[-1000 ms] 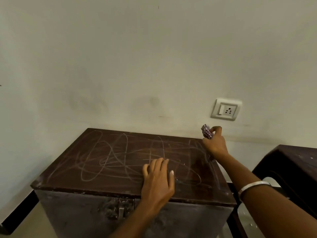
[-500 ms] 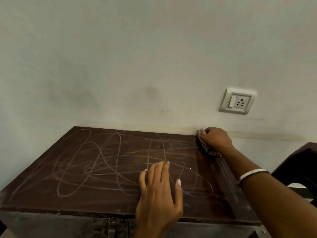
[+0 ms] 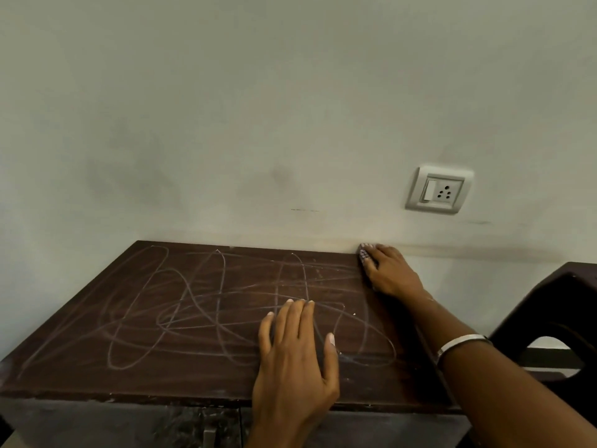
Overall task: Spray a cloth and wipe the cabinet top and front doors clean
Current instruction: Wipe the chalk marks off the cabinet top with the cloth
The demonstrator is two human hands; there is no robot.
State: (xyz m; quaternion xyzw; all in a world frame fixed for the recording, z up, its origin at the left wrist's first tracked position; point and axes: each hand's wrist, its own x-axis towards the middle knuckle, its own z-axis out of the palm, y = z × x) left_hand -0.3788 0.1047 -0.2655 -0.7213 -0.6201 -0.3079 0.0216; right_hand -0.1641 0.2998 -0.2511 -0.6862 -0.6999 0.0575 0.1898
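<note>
From the head camera, a dark brown wooden cabinet top stands pushed against a pale wall, and its whole surface is covered with looping chalk scribbles, long ovals and crossing lines that run nearly from edge to edge. The left hand lies flat on the top near the front edge, palm down, its fingers close together and pointing toward the wall, the thumb held out to the right. It holds nothing; it only presses on the wood.

The right hand is at the far right corner of the top, right where the wood meets the wall. It is cupped palm down over a small checked cloth, of which only a bunched bit shows under the fingertips; the rest is hidden beneath the palm. The fingers are curled over it and press it onto the surface. A silver bangle sits on the right wrist.

Below the front edge of the top, the cabinet's front doors show as a dull, scuffed strip, with a small metal latch between them at the bottom of the picture. On the wall above the right hand is a white switch-and-socket plate. To the right, apart from the cabinet, stands a dark plastic stool.
</note>
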